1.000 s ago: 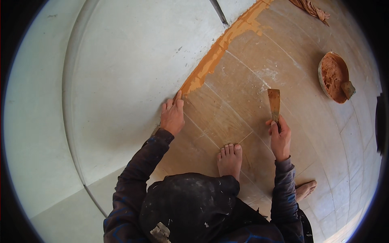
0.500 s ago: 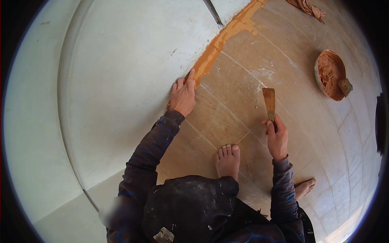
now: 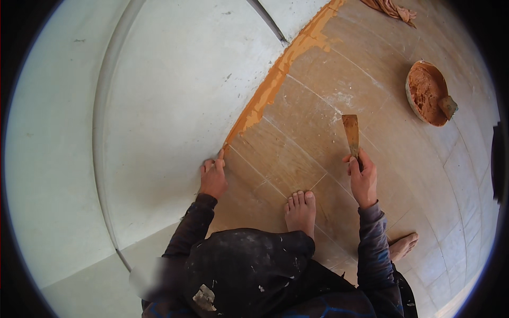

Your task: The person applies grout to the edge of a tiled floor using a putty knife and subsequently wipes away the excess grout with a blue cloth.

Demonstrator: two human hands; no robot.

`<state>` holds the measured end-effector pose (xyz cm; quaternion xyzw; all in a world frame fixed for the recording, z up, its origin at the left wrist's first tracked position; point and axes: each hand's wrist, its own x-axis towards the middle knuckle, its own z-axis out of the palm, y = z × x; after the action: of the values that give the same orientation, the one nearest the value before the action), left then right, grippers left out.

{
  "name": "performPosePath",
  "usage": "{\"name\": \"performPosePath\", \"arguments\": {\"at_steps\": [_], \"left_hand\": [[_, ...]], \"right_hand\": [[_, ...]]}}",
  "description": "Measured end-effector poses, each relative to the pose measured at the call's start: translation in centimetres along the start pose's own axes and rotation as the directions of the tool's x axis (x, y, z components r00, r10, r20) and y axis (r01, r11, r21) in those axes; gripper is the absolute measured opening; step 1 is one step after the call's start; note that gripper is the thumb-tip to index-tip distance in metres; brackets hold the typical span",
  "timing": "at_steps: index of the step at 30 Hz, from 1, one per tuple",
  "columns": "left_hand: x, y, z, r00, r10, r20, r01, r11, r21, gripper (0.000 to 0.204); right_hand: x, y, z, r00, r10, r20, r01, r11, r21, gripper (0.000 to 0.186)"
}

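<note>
My left hand [image 3: 213, 177] is at the foot of the pale wall, its index finger stretched out to the wall-floor joint and the other fingers partly bent. No object shows in it. From that fingertip, an orange-brown strip of paste [image 3: 270, 87] runs up along the joint, with ragged smears on the floor side. My right hand [image 3: 363, 180] is closed around the handle of a putty knife [image 3: 351, 130], held blade-up above the tiles. Paste stains the blade.
Off to the right stands a round bowl [image 3: 411, 95] of reddish-brown paste, a second scraper [image 3: 448, 107] resting at its rim. A crumpled cloth [image 3: 391, 9] lies at the far edge. White dust [image 3: 342, 98] marks the tiled floor [image 3: 302, 143]. My bare foot [image 3: 300, 212] stands between my hands.
My left hand has slid back toward me along the joint, uncovering more of the paste strip. The right hand keeps the putty knife in nearly the same place.
</note>
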<state>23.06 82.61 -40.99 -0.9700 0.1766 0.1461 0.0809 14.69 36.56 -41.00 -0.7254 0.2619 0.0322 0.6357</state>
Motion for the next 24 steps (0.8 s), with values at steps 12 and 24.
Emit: {"name": "performPosePath", "arguments": {"at_steps": [12, 24], "left_hand": [[9.8, 7.6, -2.3, 0.953, 0.044, -0.298, -0.166, 0.904, -0.395, 0.040], [4.2, 2.6, 0.6, 0.983, 0.011, -0.186, -0.039, 0.988, -0.148, 0.047]], "right_hand": [[0.4, 0.8, 0.7, 0.998, -0.032, -0.058, 0.037, 0.996, 0.080, 0.021], [0.2, 1.1, 0.5, 1.000, 0.014, -0.012, -0.013, 0.999, 0.029, 0.025]]}}
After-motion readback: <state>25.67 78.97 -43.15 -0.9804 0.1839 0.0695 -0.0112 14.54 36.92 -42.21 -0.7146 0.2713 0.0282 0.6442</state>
